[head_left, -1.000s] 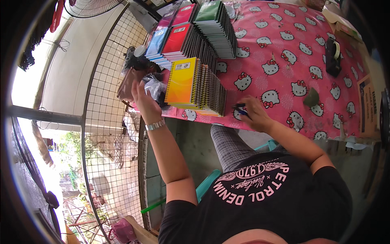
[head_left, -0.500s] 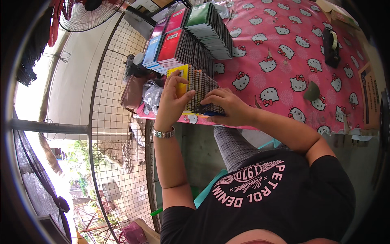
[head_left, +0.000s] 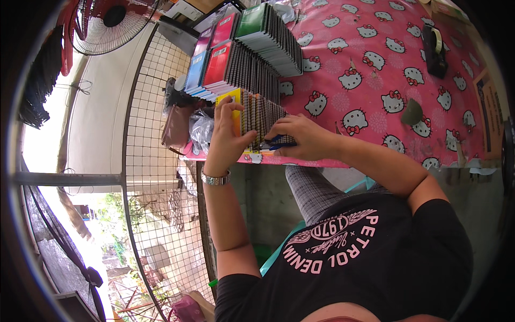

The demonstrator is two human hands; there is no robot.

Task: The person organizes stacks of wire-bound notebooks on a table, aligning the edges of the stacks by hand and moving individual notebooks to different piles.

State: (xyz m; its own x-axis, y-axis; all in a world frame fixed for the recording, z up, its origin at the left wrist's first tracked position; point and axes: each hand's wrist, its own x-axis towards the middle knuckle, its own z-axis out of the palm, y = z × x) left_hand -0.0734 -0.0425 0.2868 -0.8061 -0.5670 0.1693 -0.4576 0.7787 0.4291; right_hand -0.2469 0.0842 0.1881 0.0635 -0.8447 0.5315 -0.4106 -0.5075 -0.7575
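Observation:
A row of spiral notebooks with a yellow cover (head_left: 234, 121) at its left end lies by the table's near edge, coils facing up. My left hand (head_left: 229, 129) rests on this row, fingers spread over the yellow cover and thumb by the coils. At the near end of the coils, my right hand (head_left: 300, 137) is closed around a small hand tool with dark blue handles (head_left: 282, 144), which looks like pliers. Its tip is close to the coils; my fingers partly hide it.
Behind stand stacks of red (head_left: 217, 63), blue (head_left: 197, 70) and green notebooks (head_left: 252, 21). A tape dispenser (head_left: 435, 53) is at the far right of the pink patterned table cover (head_left: 343, 70). Left are a brown pouch (head_left: 175, 127), a plastic bag (head_left: 200, 129), wire mesh (head_left: 155, 123) and a fan (head_left: 112, 24).
The view has shifted slightly. My right hand and the blue-handled tool sit a little nearer the coils' near end, while my left hand keeps its place on the yellow notebook.

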